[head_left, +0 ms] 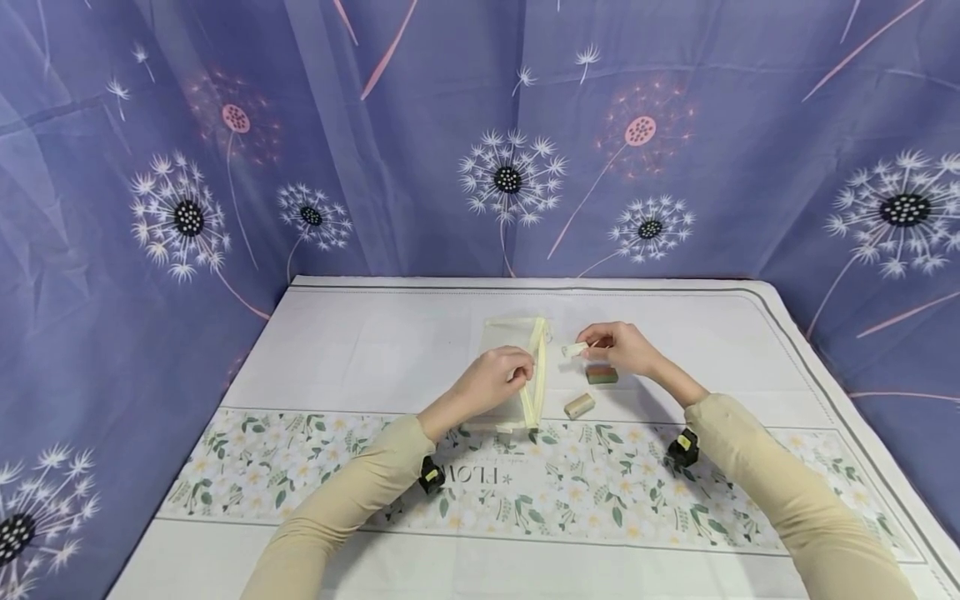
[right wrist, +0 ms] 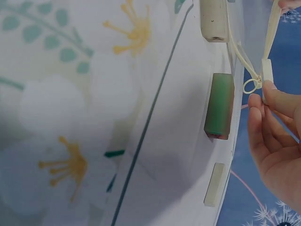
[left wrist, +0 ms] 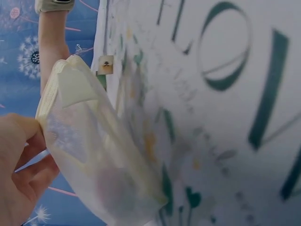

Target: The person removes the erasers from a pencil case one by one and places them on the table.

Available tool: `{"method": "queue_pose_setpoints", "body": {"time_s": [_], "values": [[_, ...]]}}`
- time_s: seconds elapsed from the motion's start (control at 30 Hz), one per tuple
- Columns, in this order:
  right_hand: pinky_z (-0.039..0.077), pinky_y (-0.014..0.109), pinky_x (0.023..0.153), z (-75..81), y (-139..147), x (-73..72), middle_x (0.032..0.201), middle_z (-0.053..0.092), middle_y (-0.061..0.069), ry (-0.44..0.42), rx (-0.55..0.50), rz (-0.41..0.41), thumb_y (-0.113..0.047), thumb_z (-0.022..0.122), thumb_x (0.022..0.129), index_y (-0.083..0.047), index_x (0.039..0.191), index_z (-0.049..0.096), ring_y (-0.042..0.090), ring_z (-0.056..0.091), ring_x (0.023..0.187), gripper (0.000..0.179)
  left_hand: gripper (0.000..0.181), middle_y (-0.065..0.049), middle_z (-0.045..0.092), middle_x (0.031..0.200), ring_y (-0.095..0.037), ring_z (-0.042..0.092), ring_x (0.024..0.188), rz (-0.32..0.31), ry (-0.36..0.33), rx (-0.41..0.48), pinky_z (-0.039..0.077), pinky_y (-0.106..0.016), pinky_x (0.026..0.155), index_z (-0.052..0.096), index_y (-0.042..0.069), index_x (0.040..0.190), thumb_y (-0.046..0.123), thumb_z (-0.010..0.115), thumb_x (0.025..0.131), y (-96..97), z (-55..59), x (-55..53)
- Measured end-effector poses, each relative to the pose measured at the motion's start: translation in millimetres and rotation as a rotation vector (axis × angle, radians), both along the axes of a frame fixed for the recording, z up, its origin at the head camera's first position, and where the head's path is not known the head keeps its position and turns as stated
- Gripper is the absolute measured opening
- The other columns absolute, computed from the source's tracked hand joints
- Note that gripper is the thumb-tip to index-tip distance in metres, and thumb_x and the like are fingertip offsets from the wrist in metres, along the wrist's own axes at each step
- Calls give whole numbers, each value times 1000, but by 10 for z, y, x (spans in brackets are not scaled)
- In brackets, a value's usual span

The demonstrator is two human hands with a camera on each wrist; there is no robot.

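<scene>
A sheer cream zip pouch [head_left: 542, 350] stands with its zipped edge toward the right, and my left hand [head_left: 489, 382] pinches that edge between thumb and fingers. In the left wrist view a blurred pinkish shape shows through the lower part of the pouch [left wrist: 77, 127]. Close to the pouch's mouth, my right hand [head_left: 618, 346] holds a small cream block [right wrist: 267, 75] between thumb and fingertips. Beside the block, a zipper-pull ring [right wrist: 251, 86] hangs from the pouch's edge. Below the right hand lies a green and brown block [head_left: 602, 374].
A beige block [head_left: 579, 406] with a small picture on its end lies nearer to me. Another pale block [right wrist: 215, 184] shows in the right wrist view. The white tablecloth [head_left: 360, 350] carries a flowered band, and a blue dandelion curtain [head_left: 420, 167] encloses the table.
</scene>
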State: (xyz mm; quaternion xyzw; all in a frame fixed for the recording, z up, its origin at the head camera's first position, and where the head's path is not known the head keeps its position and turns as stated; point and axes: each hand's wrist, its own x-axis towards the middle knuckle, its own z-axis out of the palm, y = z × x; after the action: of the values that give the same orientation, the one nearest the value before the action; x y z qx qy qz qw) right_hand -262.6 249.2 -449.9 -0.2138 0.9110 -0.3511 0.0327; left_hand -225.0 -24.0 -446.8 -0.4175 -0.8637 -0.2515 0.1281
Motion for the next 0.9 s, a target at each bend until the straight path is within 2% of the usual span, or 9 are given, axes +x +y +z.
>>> {"method": "queue_pose_setpoints", "body": {"time_s": [0.1, 0.3, 0.5, 0.57, 0.73, 0.77, 0.9], "values": [[49, 26, 59, 5, 13, 11, 92, 67, 8, -6, -1, -7, -19, 67, 83, -9, 104, 66, 19, 62, 74, 23, 18, 6, 64, 82, -4, 53, 76, 9, 44, -21, 45, -9, 61, 61, 16, 75, 1, 54, 83, -18, 47, 8], [53, 29, 66, -1, 52, 25, 95, 67, 10, -9, -18, -15, -18, 67, 83, -10, 104, 65, 19, 63, 79, 23, 19, 6, 65, 86, -6, 58, 81, 17, 112, -39, 44, -11, 56, 61, 17, 77, 1, 54, 84, -59, 92, 25], [52, 27, 67, -30, 89, 12, 97, 66, 10, -11, -24, -10, -20, 66, 84, -10, 105, 65, 20, 63, 81, 24, 19, 6, 66, 88, -7, 60, 85, 18, 123, -36, 45, -11, 56, 62, 17, 78, 1, 54, 85, -78, 97, 31], [52, 27, 68, 9, 79, 34, 97, 66, 12, -20, -28, -12, -19, 65, 84, -8, 106, 64, 22, 63, 83, 24, 19, 6, 66, 87, -7, 60, 87, 17, 125, -32, 46, -12, 58, 62, 17, 78, 2, 54, 85, -78, 100, 29], [53, 26, 68, -1, 99, 22, 96, 67, 13, -20, -34, -15, -18, 65, 84, -6, 106, 64, 24, 63, 84, 25, 20, 6, 66, 87, -6, 59, 85, 18, 110, -29, 46, -11, 58, 63, 17, 78, 2, 53, 85, -86, 112, 25], [54, 26, 69, -46, 125, -6, 96, 67, 12, -11, -32, -14, -20, 65, 84, -8, 106, 64, 23, 63, 84, 25, 20, 6, 66, 88, -5, 58, 84, 20, 106, -30, 45, -11, 58, 63, 17, 78, 2, 53, 85, -90, 112, 26], [55, 30, 72, -63, 142, -24, 96, 67, 12, -6, -25, -19, -19, 66, 84, -7, 106, 64, 23, 63, 85, 25, 21, 6, 66, 89, -5, 57, 81, 25, 99, -20, 43, -11, 56, 63, 17, 78, 1, 52, 85, -108, 105, 28]]}}
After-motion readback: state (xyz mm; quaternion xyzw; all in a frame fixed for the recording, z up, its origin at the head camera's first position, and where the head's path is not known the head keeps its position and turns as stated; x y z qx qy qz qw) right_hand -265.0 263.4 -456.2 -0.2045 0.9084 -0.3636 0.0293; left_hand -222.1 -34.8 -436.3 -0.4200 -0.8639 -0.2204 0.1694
